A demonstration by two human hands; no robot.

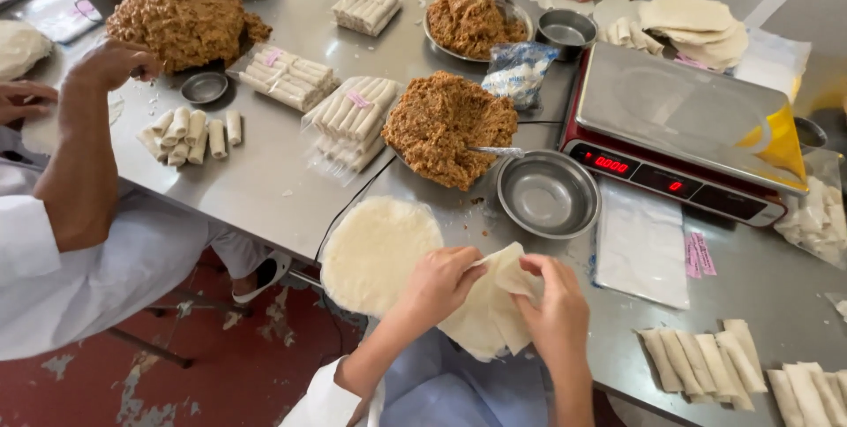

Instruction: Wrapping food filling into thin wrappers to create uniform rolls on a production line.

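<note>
At the near edge of the stainless-steel surface (pixel 265 171), the person is working a stack of thin, pale, round pastry wrappers (pixel 481 321) that is overhanging that edge. The sheets look very light, limp and easily torn, and they are probably clinging to one another, so the safest hold is judged to be at a rim or a lifted corner, pinched gently and peeled slowly rather than pulled.

The left hand (pixel 437 281) is pinching the upper edge of the top sheet, its fingers closed on it. The right hand (pixel 556 308) is curled over the right side of the stack, with its fingertips closed on the raised flap of the same sheet. The two hands are lying near each other, with only the lifted fold between them.

Just left of the stack, a single round wrapper (pixel 375 250) is lying flat on the surface. Beyond it are sitting a mound of brown shredded filling (pixel 445 127) and an empty shallow metal bowl (pixel 547 193). Finished pale rolls (pixel 706 356) are lying toward the near right corner.
</note>
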